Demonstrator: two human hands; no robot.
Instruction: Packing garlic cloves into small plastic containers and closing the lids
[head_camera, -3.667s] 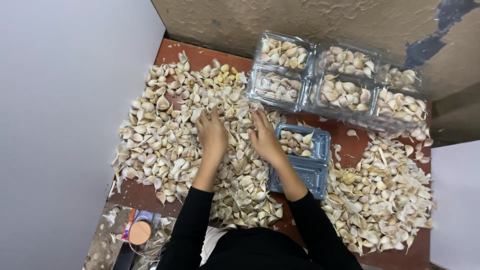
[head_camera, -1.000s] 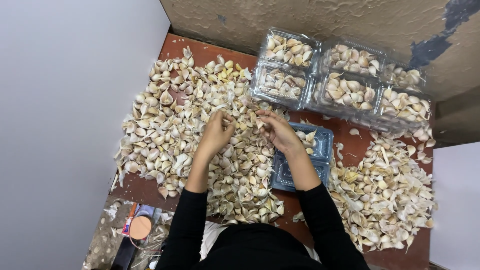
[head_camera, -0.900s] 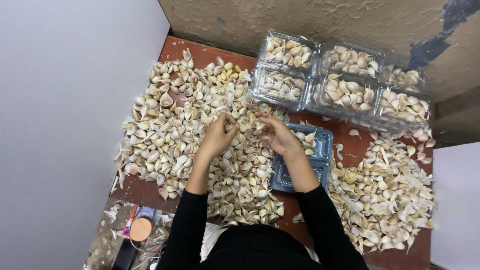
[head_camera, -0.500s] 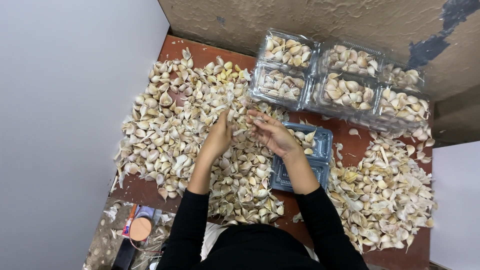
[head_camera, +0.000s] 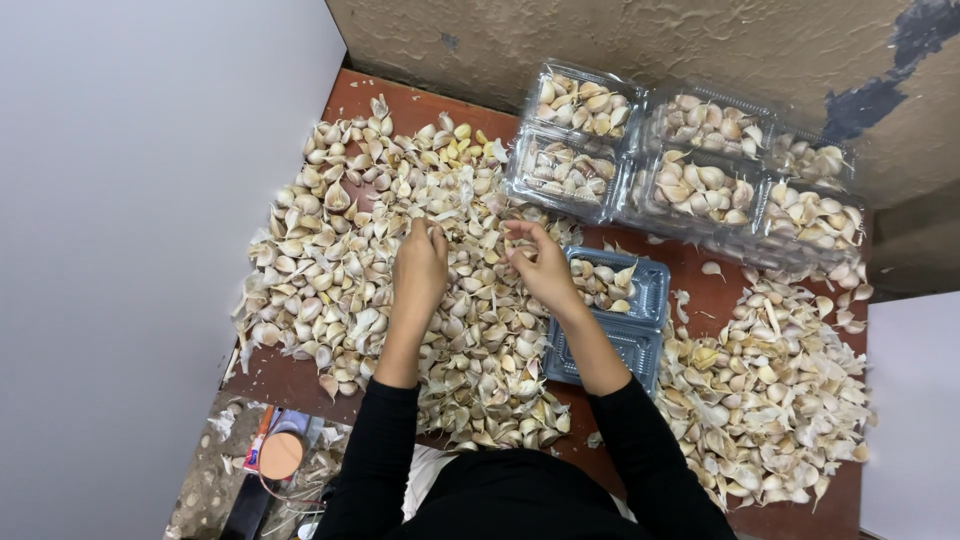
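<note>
- kneeling over the red-brown surface (head_camera: 690, 260), a person in black sleeves has both hands above the big pile (head_camera: 400, 290) of garlic cloves.
- left hand (head_camera: 422, 268) rests palm down on the pile, its fingers (head_camera: 428, 234) curled together at the tips; it looks to be nipping a clove, though the clove itself is too small to make out.
- right hand (head_camera: 540, 265) sits just beside it, a little to the right, fingers (head_camera: 515, 243) bent inward and pinching a pale clove (head_camera: 516, 246) between thumb and fingertips.
- the two hands are near each other but apart, both at the pile's upper right edge.
- just right of the right hand lies an open blue tray (head_camera: 640, 300), its far half holding a few cloves, its near half bare; the right forearm crosses its left edge.
- beyond the hands, against the rough wall (head_camera: 700, 40), stand clear boxes (head_camera: 690, 160) in two rows, each filled with cloves and touching its neighbours.
- a second heap (head_camera: 770, 390) of cloves and skins spreads at the right, well apart from the main pile.
- a white wall (head_camera: 130, 250) runs along the left side.
- down at the lower left, off the surface, there's a round orange lid (head_camera: 280, 455) among scraps on the floor.
</note>
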